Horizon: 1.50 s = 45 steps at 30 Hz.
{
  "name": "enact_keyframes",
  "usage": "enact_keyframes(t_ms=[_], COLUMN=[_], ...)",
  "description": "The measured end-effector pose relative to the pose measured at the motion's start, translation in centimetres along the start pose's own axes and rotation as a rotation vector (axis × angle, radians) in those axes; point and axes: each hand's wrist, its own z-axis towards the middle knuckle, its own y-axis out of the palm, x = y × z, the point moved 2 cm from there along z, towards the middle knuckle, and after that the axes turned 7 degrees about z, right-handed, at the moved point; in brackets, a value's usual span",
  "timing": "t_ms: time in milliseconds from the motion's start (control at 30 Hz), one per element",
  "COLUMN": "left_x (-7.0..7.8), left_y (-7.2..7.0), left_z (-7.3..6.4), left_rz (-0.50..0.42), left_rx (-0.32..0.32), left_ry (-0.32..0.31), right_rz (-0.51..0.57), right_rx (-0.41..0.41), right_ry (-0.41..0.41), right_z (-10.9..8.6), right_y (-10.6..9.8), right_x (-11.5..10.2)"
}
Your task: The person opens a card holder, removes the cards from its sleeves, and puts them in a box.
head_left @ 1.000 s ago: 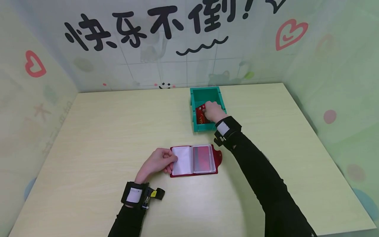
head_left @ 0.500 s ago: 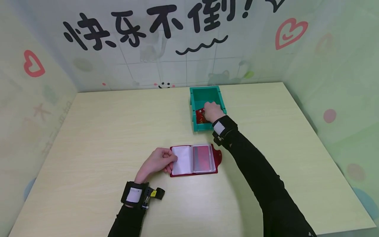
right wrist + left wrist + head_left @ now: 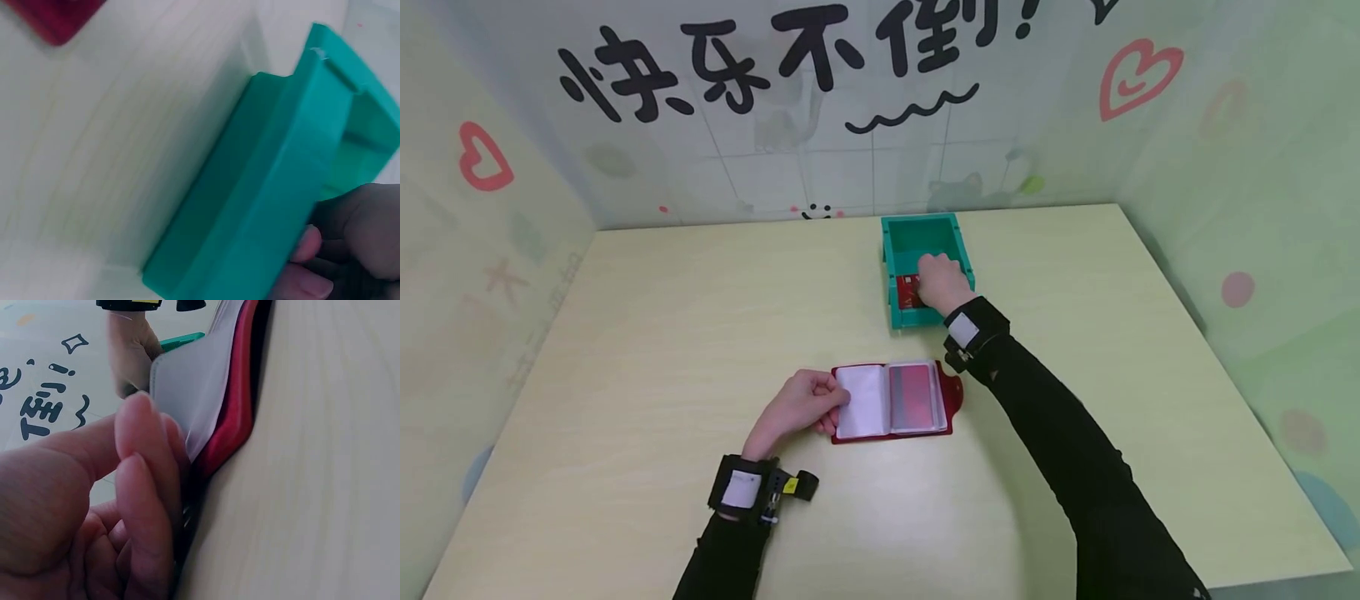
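A small card holder [image 3: 861, 404] with a red cover lies spread open on the table, a white page at left and a clear sleeve with a pinkish card [image 3: 915, 398] at right. My left hand [image 3: 805, 406] pinches its left edge; the left wrist view has the thumb and fingers at the lifted page [image 3: 187, 381] and red cover [image 3: 236, 415]. Farther back, my right hand [image 3: 945, 283] reaches into a teal bin [image 3: 917, 319], fingers curled down by a red card [image 3: 907, 292]. In the right wrist view the bin's wall [image 3: 250, 187] hides the fingertips, so their hold on the card is unclear.
The pale wooden table [image 3: 662, 333] surrounds both things. A printed wall [image 3: 760, 183] rises right behind the bin, and a side panel [image 3: 1240, 250] borders the table at right. The holder's red clasp flap [image 3: 953, 396] sticks out to the right.
The red card in the bin has sunk from a raised tilt to a flatter, lower position under my right hand. My left hand and the card holder stay in place.
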Motion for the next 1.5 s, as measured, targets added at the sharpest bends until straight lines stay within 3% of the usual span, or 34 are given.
enact_keyframes(t_ms=[167,367,467,633,767,967,1067,1300,1500], left_x=[0.6,2.9,4.4,6.5,7.2,7.2,6.9,5.9,5.8], left_y=[0.1,0.7,1.2,2.4,2.9,2.8,2.6,2.1,1.9], left_z=[0.0,-0.5,-0.5,0.0,0.7,2.0,2.4,3.0,2.9], left_rz=[0.06,0.356,0.467,0.544,0.546,0.549,0.516,0.447,0.414], left_rx=[0.074,0.295,0.329,0.273,0.186,0.042,0.006,0.015,0.013], left_ry=[-0.02,-0.007,0.028,0.187,0.267,0.255,0.245,0.269,0.27], right_rz=[0.074,0.209,0.327,0.537,0.605,0.714,0.726,0.696,0.644], right_rx=[0.076,0.086,0.017,-0.146,-0.221,-0.335,-0.339,-0.288,-0.271], right_ry=[-0.095,-0.214,-0.238,-0.242,-0.207,-0.169,-0.172,-0.139,-0.169], right_z=[-2.0,-6.2,-8.5,-11.3,-12.4,-12.9,-12.6,-11.8,-11.6], right_y=[-1.3,-2.1,-2.2,-1.4,-0.2,1.3,2.0,3.4,3.9], right_x=[-0.1,0.4,0.6,1.0,1.7,2.8,3.2,4.5,4.9])
